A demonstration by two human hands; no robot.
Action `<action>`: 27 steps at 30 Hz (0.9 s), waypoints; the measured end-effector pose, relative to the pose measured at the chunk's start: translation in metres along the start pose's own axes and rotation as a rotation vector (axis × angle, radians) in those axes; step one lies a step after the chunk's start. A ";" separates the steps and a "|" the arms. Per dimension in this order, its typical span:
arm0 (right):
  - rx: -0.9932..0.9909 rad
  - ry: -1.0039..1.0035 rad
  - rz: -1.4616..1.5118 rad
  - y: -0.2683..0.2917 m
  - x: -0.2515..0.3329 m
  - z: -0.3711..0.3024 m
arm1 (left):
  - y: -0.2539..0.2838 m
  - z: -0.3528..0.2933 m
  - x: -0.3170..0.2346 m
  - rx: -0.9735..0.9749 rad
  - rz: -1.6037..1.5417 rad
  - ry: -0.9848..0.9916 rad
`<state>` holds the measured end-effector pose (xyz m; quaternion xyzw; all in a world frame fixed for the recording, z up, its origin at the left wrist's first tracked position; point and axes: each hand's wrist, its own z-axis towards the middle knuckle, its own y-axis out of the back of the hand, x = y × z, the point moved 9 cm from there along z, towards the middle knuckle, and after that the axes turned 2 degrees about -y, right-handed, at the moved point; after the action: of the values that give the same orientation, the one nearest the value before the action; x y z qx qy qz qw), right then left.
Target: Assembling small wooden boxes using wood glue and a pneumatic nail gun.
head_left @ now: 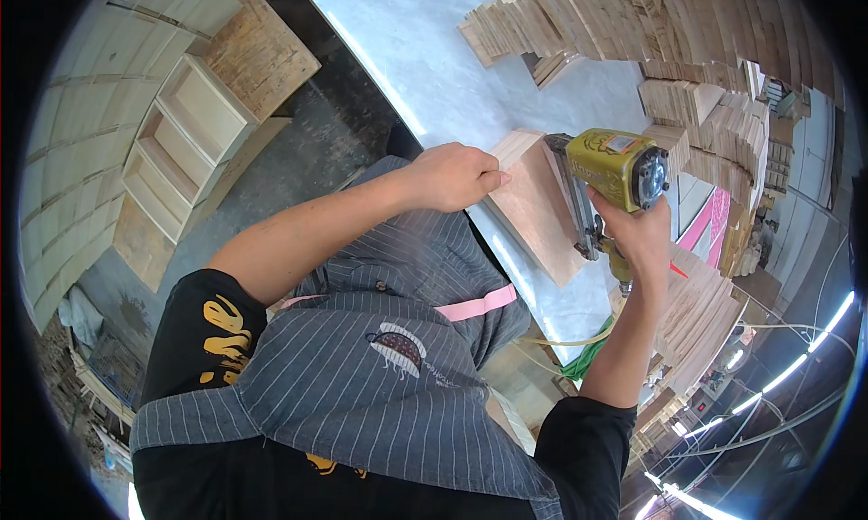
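Note:
My right hand (637, 226) is wrapped round the grip of a yellow-green pneumatic nail gun (615, 167). The gun's dark nose and magazine lie along the right side of a light wooden box (540, 212) on the metal-topped table (579, 99). At the box's left edge, my left hand (458, 176) is closed, thumb and curled fingers against the wood. Exactly how the left fingertips grip the edge is hidden. The inside of the box shows only in part, and the gun covers its far right side.
Stacked wooden boards (624, 23) line the table's far side, with more piles (692, 312) at the right. Left of the table, wooden drawer-like boxes (185, 145) rest on a plywood sheet (271, 54). A green hose (586, 353) hangs near the table's front edge.

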<state>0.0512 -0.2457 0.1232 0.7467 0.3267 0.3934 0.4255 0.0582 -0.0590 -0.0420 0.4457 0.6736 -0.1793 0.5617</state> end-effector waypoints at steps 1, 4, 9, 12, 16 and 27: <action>-0.003 0.010 -0.006 0.000 0.001 0.000 | 0.001 -0.001 -0.001 -0.020 -0.003 -0.020; -0.019 0.031 -0.004 0.000 -0.001 0.002 | 0.004 -0.002 -0.006 0.011 0.016 -0.011; -0.046 -0.030 0.049 0.011 -0.023 -0.012 | 0.002 -0.007 -0.010 0.029 0.117 0.018; -0.065 -0.076 0.223 0.024 -0.060 -0.030 | 0.019 -0.013 -0.049 -0.337 0.445 -0.247; -0.056 -0.330 0.267 0.034 -0.108 -0.059 | -0.021 -0.003 -0.112 -0.237 0.663 -0.650; -0.089 -0.457 0.272 0.030 -0.174 -0.096 | -0.088 0.048 -0.114 0.138 0.827 -0.678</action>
<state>-0.1105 -0.3649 0.1279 0.8336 0.1012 0.2819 0.4641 0.0127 -0.1875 0.0250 0.6268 0.2094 -0.1211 0.7407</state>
